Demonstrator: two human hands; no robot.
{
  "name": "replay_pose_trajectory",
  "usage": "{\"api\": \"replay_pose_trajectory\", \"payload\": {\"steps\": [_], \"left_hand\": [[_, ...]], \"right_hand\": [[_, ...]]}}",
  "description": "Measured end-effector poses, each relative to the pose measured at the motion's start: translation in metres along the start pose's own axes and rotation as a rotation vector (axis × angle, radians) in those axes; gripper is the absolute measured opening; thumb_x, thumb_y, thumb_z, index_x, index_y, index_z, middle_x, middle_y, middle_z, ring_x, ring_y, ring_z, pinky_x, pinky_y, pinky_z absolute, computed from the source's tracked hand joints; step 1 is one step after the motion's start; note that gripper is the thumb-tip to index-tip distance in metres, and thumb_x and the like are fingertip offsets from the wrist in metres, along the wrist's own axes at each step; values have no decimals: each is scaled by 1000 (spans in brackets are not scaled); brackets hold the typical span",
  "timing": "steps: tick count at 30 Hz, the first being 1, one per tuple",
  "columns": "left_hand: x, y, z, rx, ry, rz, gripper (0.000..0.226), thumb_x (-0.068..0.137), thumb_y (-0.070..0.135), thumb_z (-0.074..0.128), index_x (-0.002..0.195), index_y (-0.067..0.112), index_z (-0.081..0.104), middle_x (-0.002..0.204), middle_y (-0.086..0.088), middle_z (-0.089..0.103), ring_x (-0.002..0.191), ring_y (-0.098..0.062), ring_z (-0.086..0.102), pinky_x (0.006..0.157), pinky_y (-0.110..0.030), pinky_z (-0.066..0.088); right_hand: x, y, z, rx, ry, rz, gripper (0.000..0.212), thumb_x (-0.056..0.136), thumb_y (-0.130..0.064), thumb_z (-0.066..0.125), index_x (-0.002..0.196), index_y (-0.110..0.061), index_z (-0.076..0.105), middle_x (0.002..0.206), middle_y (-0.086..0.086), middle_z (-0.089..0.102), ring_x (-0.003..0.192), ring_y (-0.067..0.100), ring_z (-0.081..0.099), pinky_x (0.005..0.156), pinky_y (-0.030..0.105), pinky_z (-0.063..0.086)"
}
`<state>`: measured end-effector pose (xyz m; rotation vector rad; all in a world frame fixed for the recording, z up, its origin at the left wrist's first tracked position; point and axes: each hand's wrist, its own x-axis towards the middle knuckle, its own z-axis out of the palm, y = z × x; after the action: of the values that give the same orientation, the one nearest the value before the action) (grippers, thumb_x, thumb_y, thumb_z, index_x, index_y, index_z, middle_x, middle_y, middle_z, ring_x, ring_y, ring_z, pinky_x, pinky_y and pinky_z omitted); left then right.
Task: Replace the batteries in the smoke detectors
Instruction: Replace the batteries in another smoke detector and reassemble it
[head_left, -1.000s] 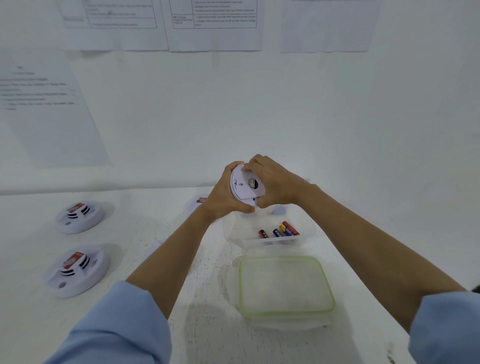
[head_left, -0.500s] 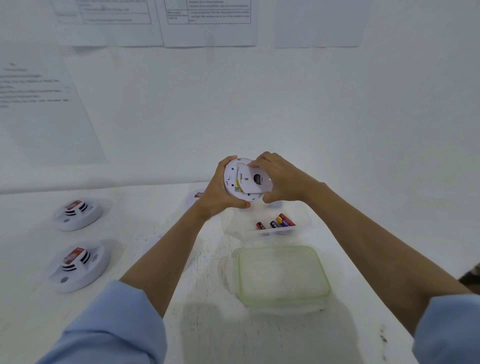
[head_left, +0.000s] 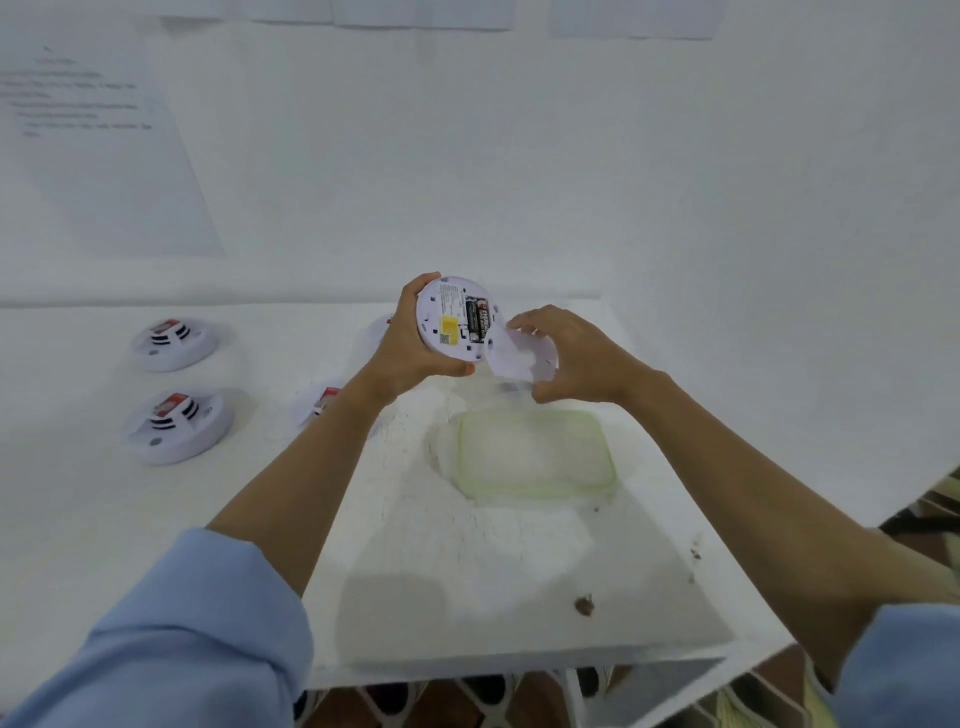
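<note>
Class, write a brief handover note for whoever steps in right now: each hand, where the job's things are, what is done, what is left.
Left hand grips the opened smoke detector, two batteries inside.
Right hand holds its detached back cover.
Other detectors sit on the table, left.
Done: cover off.
Left, likely: swap batteries, refit cover, service the others.

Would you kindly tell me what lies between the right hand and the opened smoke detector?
The head view shows the detached white cover, held by the right hand, beside the smoke detector gripped by the left hand.
</note>
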<state>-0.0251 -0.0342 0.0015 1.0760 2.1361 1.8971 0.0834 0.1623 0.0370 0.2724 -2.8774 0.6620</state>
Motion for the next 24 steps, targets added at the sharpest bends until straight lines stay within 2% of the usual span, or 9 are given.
{"api": "replay_pose_trajectory", "payload": {"steps": [4,7,10,13,15,16,20,22,24], "left_hand": [[-19,5,-1,24,60,-14,108,44,7,83,136,7,26,130,-4,42,116,-9,47,89,-17,49],[-34,7,2,-2,104,-40,102,45,1,80,132,11,28,123,5,44,112,-5,49,85,-13,49],[-44,7,3,-11,113,-66,101,45,-2,80,131,14,29,121,9,45,111,-4,49,81,-12,49],[-48,6,2,-7,110,-71,103,48,-7,82,135,10,28,121,8,45,111,-5,49,81,-11,49],[-47,7,1,-21,110,-73,103,48,-2,81,135,11,28,125,2,45,113,-6,49,82,-13,50],[-46,9,1,-23,104,-73,103,47,0,81,135,11,29,127,-1,45,114,-8,49,83,-16,51],[-31,16,-2,-7,3,-49,103,46,4,89,133,5,36,131,-13,50,119,-26,52,93,-47,51],[-26,19,-1,-21,15,-41,105,42,11,87,133,10,34,131,-6,49,119,-19,52,89,-37,54],[-20,21,-1,-49,19,-35,108,39,17,84,133,14,30,128,-2,46,115,-12,51,79,-25,55]], "right_hand": [[-32,-5,12,53,-52,7,62,59,-8,74,115,-11,48,110,-1,50,102,18,47,89,35,44],[-44,-5,25,76,-108,32,57,60,-8,75,112,-10,52,111,5,53,101,21,49,93,32,42],[-46,-1,33,101,-182,68,51,67,-11,74,114,-15,55,113,0,51,108,18,48,95,28,39],[-37,-5,28,222,-25,82,38,76,-19,73,111,-19,60,112,-6,52,110,13,49,94,18,37],[-24,-16,20,314,130,44,32,81,-19,70,111,-17,62,108,-6,52,100,9,50,81,4,35],[-17,-22,16,340,173,15,33,82,-20,68,114,-17,62,107,-7,51,99,7,48,78,2,34],[18,-33,8,346,92,18,47,83,-26,67,128,-26,53,125,0,43,109,6,40,89,15,31],[29,-31,4,428,41,44,50,80,-19,70,127,-24,54,121,3,46,103,12,48,88,22,43],[38,-27,1,460,45,53,51,76,-15,74,124,-21,58,117,6,53,101,19,56,91,35,51]]}}
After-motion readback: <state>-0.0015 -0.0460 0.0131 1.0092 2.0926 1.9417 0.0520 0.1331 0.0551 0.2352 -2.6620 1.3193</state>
